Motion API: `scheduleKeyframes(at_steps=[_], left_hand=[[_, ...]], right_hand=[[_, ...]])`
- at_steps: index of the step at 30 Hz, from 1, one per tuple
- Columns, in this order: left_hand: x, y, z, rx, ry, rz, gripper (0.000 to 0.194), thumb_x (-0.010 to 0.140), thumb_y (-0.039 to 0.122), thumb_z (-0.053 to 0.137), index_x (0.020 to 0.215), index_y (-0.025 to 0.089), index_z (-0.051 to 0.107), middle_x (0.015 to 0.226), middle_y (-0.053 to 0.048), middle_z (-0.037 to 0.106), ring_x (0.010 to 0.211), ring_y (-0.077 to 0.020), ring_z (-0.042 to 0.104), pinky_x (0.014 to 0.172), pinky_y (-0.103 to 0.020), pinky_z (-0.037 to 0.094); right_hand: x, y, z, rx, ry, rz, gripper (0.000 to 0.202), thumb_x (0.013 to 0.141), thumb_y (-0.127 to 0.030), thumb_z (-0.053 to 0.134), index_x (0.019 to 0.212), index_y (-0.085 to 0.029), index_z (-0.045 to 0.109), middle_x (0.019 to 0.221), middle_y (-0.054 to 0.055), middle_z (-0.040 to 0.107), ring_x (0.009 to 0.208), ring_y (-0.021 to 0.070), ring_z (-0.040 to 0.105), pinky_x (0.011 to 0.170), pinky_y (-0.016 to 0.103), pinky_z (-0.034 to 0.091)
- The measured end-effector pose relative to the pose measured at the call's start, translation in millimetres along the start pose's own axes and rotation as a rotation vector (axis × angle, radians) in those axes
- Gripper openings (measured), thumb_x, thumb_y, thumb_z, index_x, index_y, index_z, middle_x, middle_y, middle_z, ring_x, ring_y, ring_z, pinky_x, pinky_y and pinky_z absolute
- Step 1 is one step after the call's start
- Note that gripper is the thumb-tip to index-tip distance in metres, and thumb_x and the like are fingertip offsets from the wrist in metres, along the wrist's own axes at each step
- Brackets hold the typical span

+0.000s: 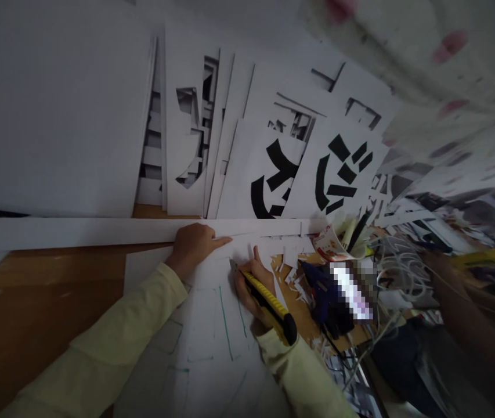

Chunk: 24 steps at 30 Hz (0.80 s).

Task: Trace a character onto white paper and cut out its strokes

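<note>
My right hand [256, 285] is wrapped round a yellow and black utility knife [268, 302], its blade tip pointing up and left above a white sheet [206, 325] with green drawn lines. My left hand [195, 244] lies at the sheet's upper edge, with its index finger stretched to the right and the other fingers curled. Beneath or against it runs a long white strip [77, 231]. Whether that hand grips anything is hidden.
White boards with cut-out shapes [186, 139] lean behind the strip. On the right are a blue glue gun [319, 290], a paper cup [332, 242], white scraps [291, 255], tangled cables [404, 270] and another person's arm [451, 302].
</note>
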<state>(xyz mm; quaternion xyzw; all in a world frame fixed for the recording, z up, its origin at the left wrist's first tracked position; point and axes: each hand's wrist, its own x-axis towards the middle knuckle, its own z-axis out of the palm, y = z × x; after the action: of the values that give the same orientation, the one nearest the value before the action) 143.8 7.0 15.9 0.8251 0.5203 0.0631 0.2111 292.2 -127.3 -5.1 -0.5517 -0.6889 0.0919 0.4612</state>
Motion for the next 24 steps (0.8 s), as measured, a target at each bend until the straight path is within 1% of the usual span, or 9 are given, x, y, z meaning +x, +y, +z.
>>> scheduleKeyframes(at_steps=[2,5,10,14,17,20,24], left_hand=[[1,0,1.0,-0.007,0.006,-0.002,0.074,0.085,0.083,0.038,0.057,0.018,0.061,0.065,-0.009,0.064,0.066,-0.0226,0.057,0.058,-0.033,0.023],[0,-1,1.6,-0.009,0.007,-0.010,0.073,0.084,0.083,0.039,0.056,0.018,0.059,0.066,-0.008,0.064,0.065,-0.0219,0.057,0.058,-0.033,0.023],[-2,0,0.3,-0.032,0.025,0.017,0.070,0.085,0.081,0.043,0.057,0.018,0.060,0.065,-0.008,0.063,0.065,-0.0215,0.056,0.059,-0.033,0.023],[-3,0,-1.5,-0.035,0.016,0.016,0.068,0.086,0.079,0.045,0.057,0.019,0.060,0.065,-0.007,0.063,0.064,-0.0211,0.055,0.058,-0.033,0.023],[-2,0,-1.3,-0.030,0.015,0.010,0.069,0.085,0.081,0.044,0.056,0.019,0.057,0.065,-0.007,0.063,0.064,-0.0209,0.055,0.058,-0.033,0.022],[-1,0,0.1,-0.039,0.001,-0.007,0.069,0.084,0.082,0.044,0.055,0.019,0.054,0.064,-0.006,0.062,0.063,-0.0206,0.055,0.057,-0.033,0.021],[-1,-1,1.4,-0.050,0.033,0.013,0.070,0.084,0.082,0.043,0.054,0.019,0.052,0.063,-0.007,0.062,0.064,-0.0207,0.055,0.057,-0.033,0.022]], right_hand=[[-1,1,-3,0.005,-0.018,-0.005,0.012,0.086,-0.015,0.054,0.082,-0.026,0.054,0.060,-0.012,0.047,0.047,0.0088,0.046,0.121,0.058,0.035],[-7,1,-6,0.005,-0.045,0.026,0.012,0.086,-0.014,0.056,0.083,-0.026,0.054,0.058,-0.012,0.044,0.046,0.0091,0.044,0.121,0.057,0.036],[-14,-1,-10,0.005,-0.064,0.007,0.013,0.086,-0.014,0.054,0.083,-0.026,0.055,0.064,-0.010,0.050,0.049,0.0100,0.049,0.119,0.058,0.038],[-13,-5,-12,0.001,-0.041,-0.001,0.015,0.083,-0.013,0.056,0.079,-0.027,0.054,0.059,-0.011,0.047,0.046,0.0099,0.046,0.116,0.056,0.044],[-12,-9,-15,0.016,-0.021,-0.003,0.013,0.082,-0.014,0.057,0.079,-0.026,0.055,0.059,-0.011,0.051,0.045,0.0099,0.049,0.113,0.055,0.047],[-10,-13,-18,0.012,-0.019,0.014,0.011,0.082,-0.014,0.056,0.078,-0.025,0.057,0.058,-0.010,0.054,0.045,0.0103,0.051,0.105,0.052,0.055],[-6,-17,-21,0.008,-0.026,0.067,0.010,0.081,-0.016,0.057,0.076,-0.024,0.059,0.058,-0.009,0.056,0.046,0.0110,0.052,0.092,0.045,0.062]])
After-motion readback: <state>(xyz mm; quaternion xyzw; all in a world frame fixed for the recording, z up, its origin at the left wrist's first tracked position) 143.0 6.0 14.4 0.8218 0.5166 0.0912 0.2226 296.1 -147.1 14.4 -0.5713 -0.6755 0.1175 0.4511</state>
